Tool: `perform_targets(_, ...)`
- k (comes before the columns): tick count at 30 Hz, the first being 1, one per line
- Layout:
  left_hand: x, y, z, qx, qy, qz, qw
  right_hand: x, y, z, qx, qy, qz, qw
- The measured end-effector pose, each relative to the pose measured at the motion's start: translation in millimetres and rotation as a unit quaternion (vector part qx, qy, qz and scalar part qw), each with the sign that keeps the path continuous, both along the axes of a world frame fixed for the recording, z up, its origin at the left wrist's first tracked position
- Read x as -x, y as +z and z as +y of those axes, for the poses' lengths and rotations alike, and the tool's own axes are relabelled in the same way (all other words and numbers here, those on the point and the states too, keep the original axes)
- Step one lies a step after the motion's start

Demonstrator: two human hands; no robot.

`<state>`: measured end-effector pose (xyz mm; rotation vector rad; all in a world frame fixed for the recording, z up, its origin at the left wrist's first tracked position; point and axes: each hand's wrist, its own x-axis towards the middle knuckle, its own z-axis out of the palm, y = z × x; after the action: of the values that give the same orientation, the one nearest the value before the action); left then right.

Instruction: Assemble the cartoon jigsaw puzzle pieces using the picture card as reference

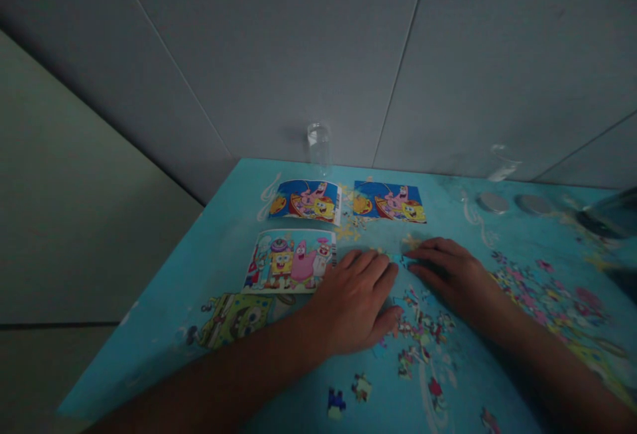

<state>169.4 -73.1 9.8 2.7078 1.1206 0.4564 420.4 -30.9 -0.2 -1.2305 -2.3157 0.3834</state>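
Note:
My left hand (361,298) lies palm down over the right edge of the lower picture card (288,263), its fingers stretched forward and thumb out to the side. Opposite it, my right hand (450,275) has thumb and forefinger at a small bluish puzzle piece (403,260), which seems to sit between their tips. Little of that piece shows. Below and between the hands is a loose heap of puzzle pieces (421,328). Nearer to me, a dark blue and pale puzzle piece (336,404) lies beside a brownish one (361,387).
Two more cartoon cards, one at left (308,202) and one at right (389,202), lie farther back. A clear jar (319,148) stands by the wall. Toward the right are a second jar (503,163), two round lids (535,204) and a larger spread of puzzle pieces (552,294).

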Motion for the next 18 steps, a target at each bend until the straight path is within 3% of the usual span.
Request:
perform_targets(12, 1.0, -2.5, 0.3, 0.000, -0.003, -0.009, 1.000, 5.7, 5.9, -3.1, 0.023, -0.004, 0.013, 1.000)
perform_targets(18, 1.1, -2.2, -0.5, 0.003, -0.003, 0.001, 1.000, 4.4, 3.5, -5.7, 0.000, -0.004, -0.028, 1.000)
